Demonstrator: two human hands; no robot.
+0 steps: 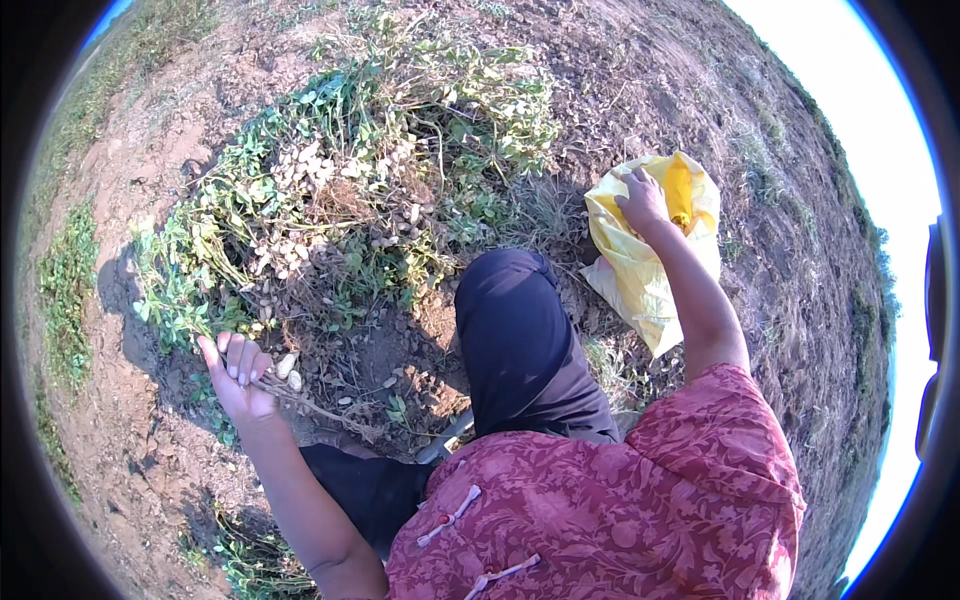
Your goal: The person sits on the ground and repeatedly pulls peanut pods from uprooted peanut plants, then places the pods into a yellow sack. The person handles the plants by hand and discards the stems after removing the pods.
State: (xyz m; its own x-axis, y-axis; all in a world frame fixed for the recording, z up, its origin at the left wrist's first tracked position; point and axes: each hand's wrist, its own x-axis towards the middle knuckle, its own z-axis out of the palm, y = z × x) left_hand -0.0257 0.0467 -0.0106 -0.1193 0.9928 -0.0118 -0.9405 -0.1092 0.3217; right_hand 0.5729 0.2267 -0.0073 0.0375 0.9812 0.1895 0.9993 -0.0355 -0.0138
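My left hand (pixel 240 378), at the lower left, is closed around the stems of a peanut plant (pixel 305 402). A few pale pods (pixel 288 370) hang from it beside my fingers, and thin roots trail to the right. On the other side, my right hand (pixel 642 199) reaches to the mouth of a yellow woven sack (pixel 640 285). Its fingers bend over the sack's rim and are partly hidden, so I cannot see what, if anything, they hold. The sack stands upright with its top open, showing a brighter yellow inside.
A big heap of uprooted peanut plants (pixel 330 190), with many pods and roots, lies ahead of my bent knee (pixel 515 330). Loose pods and clods dot the brown soil (pixel 620 60). More green plants (pixel 68 265) grow at the far left, and another bunch (pixel 255 560) lies lower left.
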